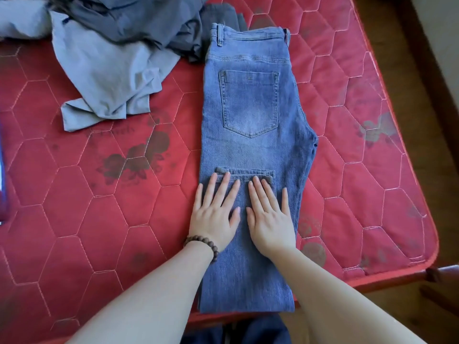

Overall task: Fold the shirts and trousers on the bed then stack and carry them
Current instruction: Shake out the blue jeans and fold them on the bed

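1. While both hands lie flat on them, the jeans point(250, 100) rest on the red mattress point(99, 194), long axis running away from the person, waistband at the far end, back pocket up.
2. Leg hems are folded back toward the waistband and end just below the pocket.
3. Left hand point(214, 214) and right hand point(269, 219) press the folded legs, fingers straight, gripping nothing.
4. Grey clothes point(111, 70) lie heaped at far left, cut off by the top edge; individual garments cannot be told apart.
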The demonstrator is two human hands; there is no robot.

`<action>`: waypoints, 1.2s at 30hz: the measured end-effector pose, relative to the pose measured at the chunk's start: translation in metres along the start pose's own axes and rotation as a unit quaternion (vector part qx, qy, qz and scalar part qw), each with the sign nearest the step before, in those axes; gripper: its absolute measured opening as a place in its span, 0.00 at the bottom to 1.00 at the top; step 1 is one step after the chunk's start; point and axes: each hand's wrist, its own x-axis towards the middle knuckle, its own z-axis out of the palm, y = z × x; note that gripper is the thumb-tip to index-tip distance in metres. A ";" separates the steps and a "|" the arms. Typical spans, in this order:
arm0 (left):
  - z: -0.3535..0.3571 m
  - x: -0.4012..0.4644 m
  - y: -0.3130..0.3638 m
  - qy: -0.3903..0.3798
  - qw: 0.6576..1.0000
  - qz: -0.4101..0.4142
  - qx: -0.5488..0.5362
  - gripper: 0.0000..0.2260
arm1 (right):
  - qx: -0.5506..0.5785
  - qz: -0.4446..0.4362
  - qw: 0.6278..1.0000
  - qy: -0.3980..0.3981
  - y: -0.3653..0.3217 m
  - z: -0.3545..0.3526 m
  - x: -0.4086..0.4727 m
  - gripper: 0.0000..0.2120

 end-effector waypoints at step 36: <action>-0.103 -0.026 -0.026 -0.027 0.933 0.042 -0.356 0.15 | 0.312 -0.037 0.933 -0.176 0.070 -0.123 -0.013 0.23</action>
